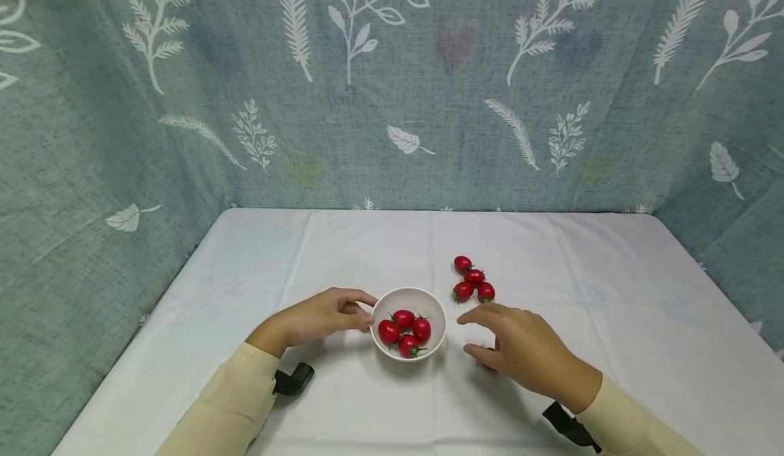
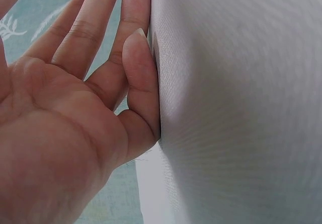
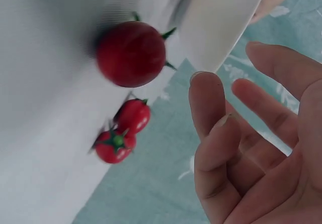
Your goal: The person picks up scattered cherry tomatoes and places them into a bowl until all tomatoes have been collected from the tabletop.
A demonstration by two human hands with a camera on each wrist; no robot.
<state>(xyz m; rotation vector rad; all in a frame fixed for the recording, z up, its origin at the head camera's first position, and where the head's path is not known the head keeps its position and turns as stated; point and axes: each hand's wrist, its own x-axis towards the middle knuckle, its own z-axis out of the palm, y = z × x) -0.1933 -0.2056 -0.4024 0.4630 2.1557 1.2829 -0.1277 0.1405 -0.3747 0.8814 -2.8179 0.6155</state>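
Observation:
A small white bowl (image 1: 439, 306) holds several red cherry tomatoes (image 1: 388, 332) with green stems. At its left side my left hand (image 1: 318, 318) holds it by the rim, thumb and fingertips against the edge. The left wrist view shows that hand's little finger (image 2: 141, 63) low along the white cloth. My right hand (image 1: 520, 347) hovers right of the bowl, thumb and index finger apart, nothing between them. Mostly hidden under it in the head view, a single cherry tomato (image 3: 132, 54) lies on the cloth, plain in the right wrist view.
Several more cherry tomatoes (image 1: 474, 277) lie clustered beyond my right hand, behind and right of the bowl. A white cloth (image 1: 343, 252) covers the table. Grey-green curtains (image 1: 392, 122) with white leaf prints stand behind and at both sides.

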